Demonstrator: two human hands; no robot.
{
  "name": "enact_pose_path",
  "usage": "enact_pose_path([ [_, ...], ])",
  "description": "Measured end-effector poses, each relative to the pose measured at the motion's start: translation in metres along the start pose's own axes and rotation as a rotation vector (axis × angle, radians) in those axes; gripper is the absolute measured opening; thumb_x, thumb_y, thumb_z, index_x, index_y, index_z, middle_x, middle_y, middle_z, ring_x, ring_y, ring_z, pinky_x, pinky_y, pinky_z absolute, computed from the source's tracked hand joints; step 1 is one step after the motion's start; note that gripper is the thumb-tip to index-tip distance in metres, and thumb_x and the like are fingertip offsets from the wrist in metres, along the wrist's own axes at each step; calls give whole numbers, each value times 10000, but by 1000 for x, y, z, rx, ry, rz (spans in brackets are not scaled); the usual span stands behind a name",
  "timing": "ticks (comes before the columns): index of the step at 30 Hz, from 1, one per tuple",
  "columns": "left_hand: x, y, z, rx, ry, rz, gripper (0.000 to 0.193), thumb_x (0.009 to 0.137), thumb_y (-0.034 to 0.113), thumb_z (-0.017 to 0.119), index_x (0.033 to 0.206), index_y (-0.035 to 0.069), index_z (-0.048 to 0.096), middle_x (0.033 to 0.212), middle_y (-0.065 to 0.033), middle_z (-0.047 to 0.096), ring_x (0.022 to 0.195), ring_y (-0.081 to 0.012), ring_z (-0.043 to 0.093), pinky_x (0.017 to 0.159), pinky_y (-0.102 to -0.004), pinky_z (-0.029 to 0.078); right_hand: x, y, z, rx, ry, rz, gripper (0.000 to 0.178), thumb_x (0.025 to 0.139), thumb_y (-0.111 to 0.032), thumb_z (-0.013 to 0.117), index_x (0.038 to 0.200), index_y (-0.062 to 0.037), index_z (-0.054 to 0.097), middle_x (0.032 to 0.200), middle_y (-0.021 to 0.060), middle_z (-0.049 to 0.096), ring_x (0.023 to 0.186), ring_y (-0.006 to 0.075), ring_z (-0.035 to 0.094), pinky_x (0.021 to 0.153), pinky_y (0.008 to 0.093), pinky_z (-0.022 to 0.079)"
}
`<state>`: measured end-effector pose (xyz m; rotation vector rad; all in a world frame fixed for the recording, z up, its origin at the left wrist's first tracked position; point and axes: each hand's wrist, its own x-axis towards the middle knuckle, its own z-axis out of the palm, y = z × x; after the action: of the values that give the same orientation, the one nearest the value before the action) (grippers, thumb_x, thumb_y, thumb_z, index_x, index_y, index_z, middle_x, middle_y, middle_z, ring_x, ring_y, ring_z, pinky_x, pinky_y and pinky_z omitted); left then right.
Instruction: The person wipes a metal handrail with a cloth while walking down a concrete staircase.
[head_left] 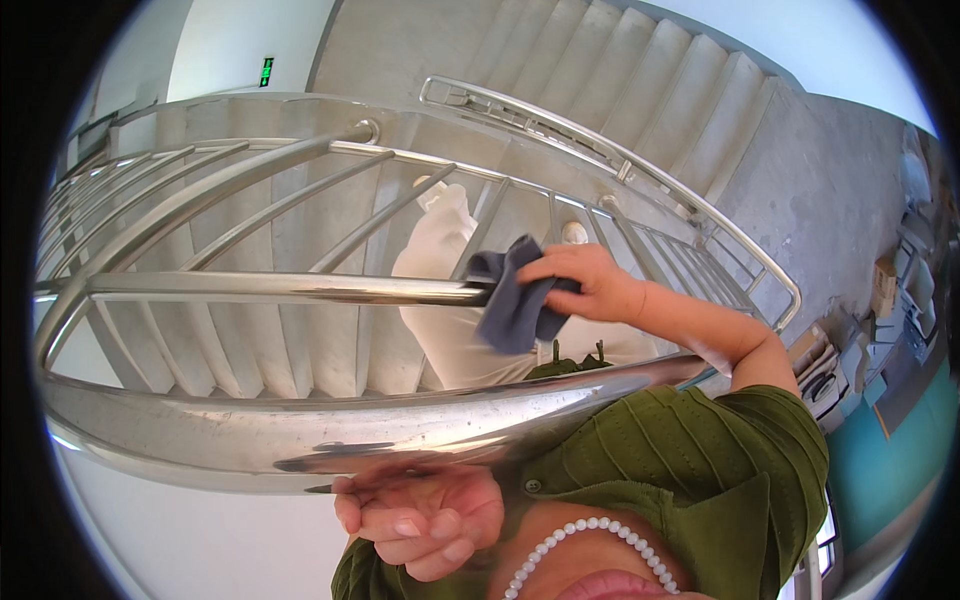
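My right hand [590, 282] grips a dark grey-blue cloth [515, 310]. The cloth is folded over a horizontal steel bar [290, 289] of the stair railing and hides part of it. Below it in view, a thick polished steel handrail [220, 430] curves across in front of my chest. My left hand [425, 525] is palm up by the near side of this handrail, fingers loosely bent and somewhat apart. Nothing shows in it; part of its palm lies close against the rail, and I cannot tell if it touches.
Grey concrete steps [230, 350] descend beyond the railing. Another flight [600, 70] rises at the back, beside a second steel railing [640, 165]. At the right, cardboard and papers [885, 285] are piled near a teal surface [890, 455]. A green lit sign [266, 72] hangs far left.
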<state>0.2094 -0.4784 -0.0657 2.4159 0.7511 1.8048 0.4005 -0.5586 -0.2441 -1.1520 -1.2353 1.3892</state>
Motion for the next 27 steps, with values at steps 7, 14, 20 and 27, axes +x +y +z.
enact_pose_path([
  [7, -1, -2, -5, 12, -39, 17, 82, 977, 221, 518, 983, 289, 563, 937, 140, 596, 1239, -126, 556, 1330, -535, 88, -32, 185, 8, -344, 127, 203, 249, 934, -246, 711, 1139, -105, 733, 1004, 161, 708, 913, 398, 675, 797, 466, 545],
  [14, 3, -13, -10, -75, -185, 111, 236, 1021, 208, 415, 1161, 188, 604, 1162, 8, 658, 1371, -223, 551, 1301, -517, 212, 24, 327, -3, -631, -196, 682, 322, 1008, -347, 559, 1146, -120, 741, 1064, 145, 759, 1035, 383, 707, 910, 502, 560],
  [20, 0, -17, -21, -76, -159, 118, 229, 1007, 198, 434, 1154, 188, 610, 1150, 16, 657, 1362, -219, 561, 1300, -519, 211, 27, 308, 4, -498, -229, 737, 326, 1006, -364, 574, 1096, -109, 756, 1037, 125, 769, 1012, 361, 716, 910, 455, 568],
  [27, -1, -18, -25, -79, -152, 130, 232, 1014, 201, 435, 1175, 192, 601, 1160, 18, 645, 1365, -218, 557, 1301, -512, 212, -32, 90, -18, 249, -194, 679, 405, 1017, -340, 661, 1334, -88, 682, 1128, 76, 726, 1012, 169, 663, 867, 324, 545],
])
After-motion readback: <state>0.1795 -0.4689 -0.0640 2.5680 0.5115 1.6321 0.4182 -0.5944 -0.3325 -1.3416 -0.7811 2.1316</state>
